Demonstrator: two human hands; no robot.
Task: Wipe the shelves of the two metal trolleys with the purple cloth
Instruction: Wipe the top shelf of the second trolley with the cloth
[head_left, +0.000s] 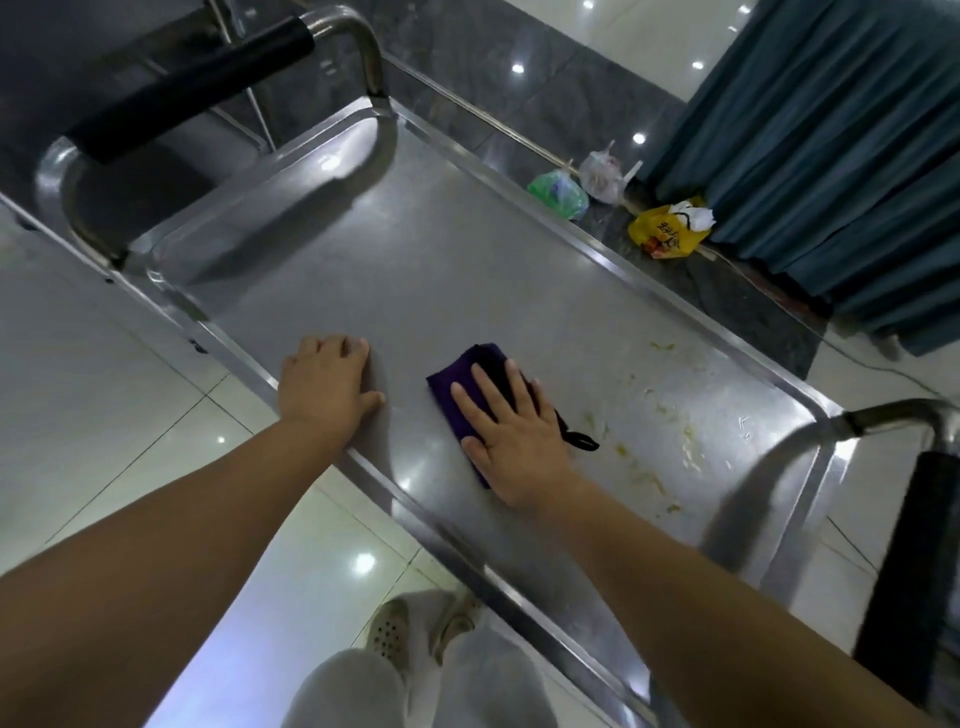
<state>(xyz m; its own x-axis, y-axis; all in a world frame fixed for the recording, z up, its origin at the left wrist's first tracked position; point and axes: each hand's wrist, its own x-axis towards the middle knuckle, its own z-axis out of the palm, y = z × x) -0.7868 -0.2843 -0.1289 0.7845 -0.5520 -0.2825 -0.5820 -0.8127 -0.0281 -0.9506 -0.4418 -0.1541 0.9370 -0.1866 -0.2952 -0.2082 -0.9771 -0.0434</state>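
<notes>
Pressing purple cloth (467, 364) flat, right hand (514, 441) lies beside yellowish smears (691, 436).

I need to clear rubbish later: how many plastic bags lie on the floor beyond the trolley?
3: a green bag beside the trolley rail, a whitish bag right of it, a yellow bag by the blue curtain. The curtain may hide more.

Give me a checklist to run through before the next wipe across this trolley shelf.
1. Purple cloth flat under the right hand: ok.
2. Left hand resting by the near rim of the shelf: ok.
3. Shelf right of the cloth clean: not ok, yellowish residue there.
4. Path from the cloth to the residue free of objects: ok.
5. Underside of the cloth clean enough: cannot tell.
</notes>
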